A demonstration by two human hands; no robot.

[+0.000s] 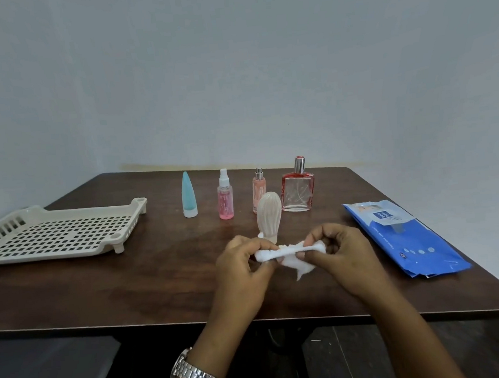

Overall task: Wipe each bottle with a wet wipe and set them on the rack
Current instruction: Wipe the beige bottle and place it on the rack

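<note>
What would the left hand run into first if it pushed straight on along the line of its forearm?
Most likely the cream ribbed bottle, standing upright just beyond the wet wipe that the left hand and right hand pinch between them. Depth is unclear, so it might just miss.

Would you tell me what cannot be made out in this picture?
Head view:
Print on the blue wipes pack: too small, blurred.
Foot of the cream bottle: partly hidden behind the left hand and wet wipe.
Lower part of the slim pink bottle: covered by the cream bottle.
Left end of the rack: cut off by frame edge.
</note>
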